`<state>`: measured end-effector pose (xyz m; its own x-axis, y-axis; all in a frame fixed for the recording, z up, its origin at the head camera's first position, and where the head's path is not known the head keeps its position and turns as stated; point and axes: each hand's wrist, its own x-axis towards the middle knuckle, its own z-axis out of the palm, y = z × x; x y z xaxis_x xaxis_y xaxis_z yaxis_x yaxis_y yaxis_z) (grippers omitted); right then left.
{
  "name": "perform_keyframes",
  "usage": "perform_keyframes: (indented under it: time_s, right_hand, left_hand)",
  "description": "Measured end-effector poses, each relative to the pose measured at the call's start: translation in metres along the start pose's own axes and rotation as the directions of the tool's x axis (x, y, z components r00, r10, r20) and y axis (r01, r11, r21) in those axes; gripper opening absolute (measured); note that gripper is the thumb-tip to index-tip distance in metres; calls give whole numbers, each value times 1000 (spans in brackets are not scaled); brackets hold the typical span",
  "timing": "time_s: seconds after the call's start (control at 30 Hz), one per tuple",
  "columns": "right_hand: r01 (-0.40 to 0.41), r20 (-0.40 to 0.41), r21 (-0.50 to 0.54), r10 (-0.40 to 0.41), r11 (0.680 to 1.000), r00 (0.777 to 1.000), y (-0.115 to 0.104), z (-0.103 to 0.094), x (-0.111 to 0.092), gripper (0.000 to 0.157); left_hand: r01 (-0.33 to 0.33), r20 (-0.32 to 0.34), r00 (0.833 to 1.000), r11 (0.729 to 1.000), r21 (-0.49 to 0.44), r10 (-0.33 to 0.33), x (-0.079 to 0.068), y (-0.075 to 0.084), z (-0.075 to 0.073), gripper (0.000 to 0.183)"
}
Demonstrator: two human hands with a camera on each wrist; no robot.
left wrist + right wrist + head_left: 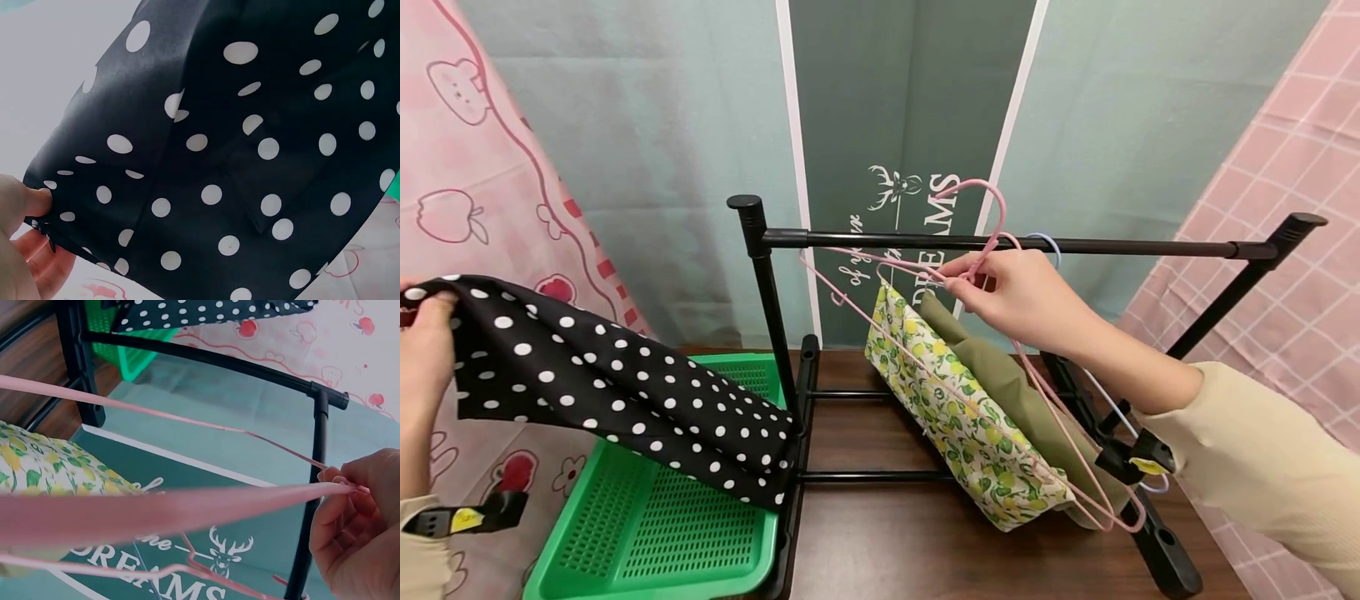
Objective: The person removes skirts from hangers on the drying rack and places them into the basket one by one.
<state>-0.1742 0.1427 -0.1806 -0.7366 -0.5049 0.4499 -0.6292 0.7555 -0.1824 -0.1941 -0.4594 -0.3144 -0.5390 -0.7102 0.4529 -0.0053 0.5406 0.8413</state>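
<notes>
At far left in the head view, my left hand [422,367] pinches one corner of a black cloth with white polka dots [625,392]. The cloth stretches down to the right, its lower end over the green basket and against the rack's post. In the left wrist view the thumb [39,203] lies on top of the fabric edge. My right hand [1022,287] grips a pink wire hanger [1002,212] just below its hook, in front of the rack's top bar [887,242]. This hanger's frame slants down to the right, overlapping a lemon-print cloth [940,400] and an olive-green cloth [1000,371] on the rack.
A green plastic basket [688,542] sits left of the black clothes rack on the brown wooden table [865,542]. Behind the olive cloth shows a light blue hanger [1052,246]. Pink curtains flank both sides, and a grey-green printed curtain [910,100] hangs behind.
</notes>
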Motion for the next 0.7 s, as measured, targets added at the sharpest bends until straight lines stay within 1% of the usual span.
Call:
perform_keyframes:
  time_s: [0.07, 0.1, 0.17, 0.23, 0.33, 0.37, 0.4, 0.43, 0.47, 0.5, 0.57, 0.63, 0.7]
  right_hand:
    - [-3, 5, 3, 3, 1000, 1000, 0, -5, -1, 23]
    - [-7, 5, 2, 7, 1000, 1000, 0, -8, -2, 24]
    - [-12, 4, 1, 12, 1000, 1000, 2, -12, -3, 24]
    - [-19, 1, -4, 19, 1000, 1000, 4, -16, -4, 23]
    - [-18, -3, -11, 18, 1000, 1000, 7, -20, -7, 19]
    - [-19, -1, -11, 19, 1000, 1000, 8, -22, -8, 18]
    - [-21, 5, -12, 21, 1000, 1000, 8, -23, -9, 18]
    - [-26, 13, -14, 26, 1000, 1000, 9, -25, -10, 18]
    - [-31, 19, -16, 31, 999, 999, 9, -26, -11, 18]
    - [-37, 25, -19, 37, 999, 999, 10, -28, -13, 18]
    - [-51, 38, -21, 52, 998, 998, 10, -32, -15, 18]
    - [-60, 44, -28, 61, 998, 997, 11, -36, -16, 18]
    - [-65, 45, -29, 66, 997, 997, 12, -39, -18, 17]
  left_hand:
    - [-13, -1, 1000, 1000, -2, 13, 9, -14, 2, 14]
    - [-20, -2, 1000, 1000, 11, 20, 10, -17, 2, 14]
    - [-14, -17, 1000, 999, 38, 15, 5, -12, 1, 14]
    - [-29, -45, 998, 996, 79, 32, -7, 1, 1, 16]
    - [-44, -56, 997, 992, 118, 51, -33, 31, -2, 20]
    - [-58, -62, 996, 992, 112, 65, -40, 38, -2, 20]
    - [-63, -52, 996, 991, 118, 69, -48, 48, -3, 21]
    - [-65, -50, 996, 992, 105, 71, -56, 56, -4, 20]
    - [-62, -37, 997, 992, 111, 67, -61, 62, -5, 19]
    - [-71, -30, 997, 990, 121, 76, -66, 67, -5, 17]
    - [-82, -15, 996, 991, 110, 84, -73, 73, -6, 15]
    - [-87, 6, 996, 988, 124, 87, -79, 77, -6, 18]
    - [-132, 11, 991, 979, 154, 132, -83, 80, -4, 13]
